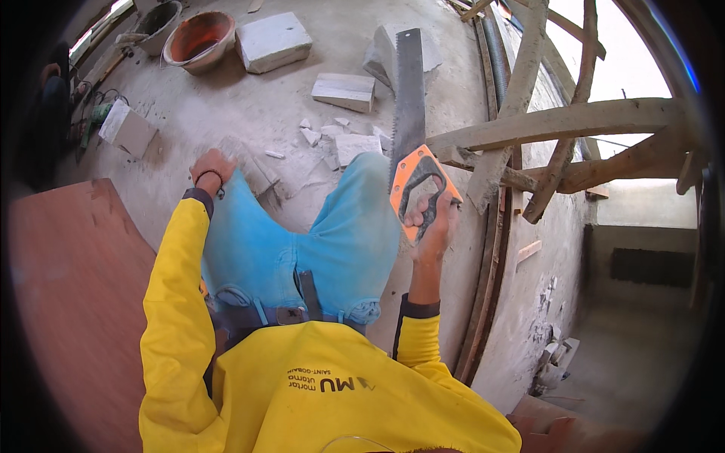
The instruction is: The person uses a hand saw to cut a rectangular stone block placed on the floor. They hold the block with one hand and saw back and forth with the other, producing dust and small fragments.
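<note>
My right hand (436, 219) is wrapped round the orange and black handle of a handsaw (410, 98). The toothed blade points away from me, past my right knee, its teeth facing left. At my left knee is my left hand (214, 167), a dark band round its wrist. Its fingers point down and are mostly hidden, so their hold cannot be made out. Just right of it, between my legs, lies a dusty pale block (253, 167). Beyond that are broken white pieces (355, 147) and a wedge-shaped white block (344, 91).
An orange-lined bucket (199, 41) and a large white block (273, 42) stand far off. Another block (127, 130) sits by a green power tool (98, 113) at left. A reddish board (75, 287) lies near left. Wooden poles (559, 121) cross at right, beside the floor's edge.
</note>
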A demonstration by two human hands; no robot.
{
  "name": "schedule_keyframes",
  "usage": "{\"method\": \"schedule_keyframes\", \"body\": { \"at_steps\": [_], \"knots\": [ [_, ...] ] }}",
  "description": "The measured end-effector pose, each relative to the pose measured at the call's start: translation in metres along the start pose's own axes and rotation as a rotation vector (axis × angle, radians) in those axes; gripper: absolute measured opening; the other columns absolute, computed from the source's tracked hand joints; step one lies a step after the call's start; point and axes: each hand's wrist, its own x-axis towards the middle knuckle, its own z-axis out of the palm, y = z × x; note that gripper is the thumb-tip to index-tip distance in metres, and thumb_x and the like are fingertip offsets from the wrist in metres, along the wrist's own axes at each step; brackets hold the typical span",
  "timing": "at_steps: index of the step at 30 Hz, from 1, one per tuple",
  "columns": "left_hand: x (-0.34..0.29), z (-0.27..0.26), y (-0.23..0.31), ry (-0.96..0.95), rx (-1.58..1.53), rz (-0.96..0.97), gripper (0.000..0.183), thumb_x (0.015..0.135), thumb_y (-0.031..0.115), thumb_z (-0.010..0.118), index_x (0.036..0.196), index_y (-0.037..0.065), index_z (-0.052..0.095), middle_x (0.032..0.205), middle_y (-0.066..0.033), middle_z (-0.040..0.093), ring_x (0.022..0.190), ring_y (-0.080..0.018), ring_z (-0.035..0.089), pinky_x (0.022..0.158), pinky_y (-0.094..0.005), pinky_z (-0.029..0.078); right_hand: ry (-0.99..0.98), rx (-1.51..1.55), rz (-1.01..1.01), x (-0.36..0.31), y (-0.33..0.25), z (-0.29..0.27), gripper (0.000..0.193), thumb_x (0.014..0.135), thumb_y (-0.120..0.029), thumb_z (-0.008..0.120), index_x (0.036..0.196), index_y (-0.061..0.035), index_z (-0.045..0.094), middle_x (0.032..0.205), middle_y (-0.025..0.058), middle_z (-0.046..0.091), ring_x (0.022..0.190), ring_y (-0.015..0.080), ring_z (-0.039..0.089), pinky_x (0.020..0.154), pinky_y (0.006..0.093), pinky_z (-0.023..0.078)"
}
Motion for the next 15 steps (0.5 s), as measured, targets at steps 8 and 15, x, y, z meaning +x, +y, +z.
{"method": "schedule_keyframes", "body": {
  "at_steps": [8,15],
  "knots": [
    [-0.008,-0.010,0.003,-0.056,-0.009,-0.028,0.061,0.088,0.057,0.062,0.130,0.013,0.066,0.130,-0.0146,0.068,0.122,-0.0348,0.063,0.104,-0.0500,0.048,-0.019,-0.031,0.005,-0.005,0.000,-0.008,0.057,0.108,-0.040,0.049,0.143,0.0041,0.043,0.076,0.0026,0.048,0.057,0.0105,0.044,0.053,0.0304,0.043],
    [-0.004,-0.006,0.002,-0.024,0.004,-0.010,0.058,0.088,0.057,0.064,0.123,0.011,0.071,0.127,-0.0149,0.070,0.118,-0.0354,0.066,0.100,-0.0507,0.050,0.003,-0.020,0.000,0.006,-0.001,0.003,0.053,0.109,-0.037,0.048,0.141,0.0046,0.044,0.076,0.0036,0.047,0.056,0.0117,0.043,0.052,0.0306,0.042]
  ]
}}
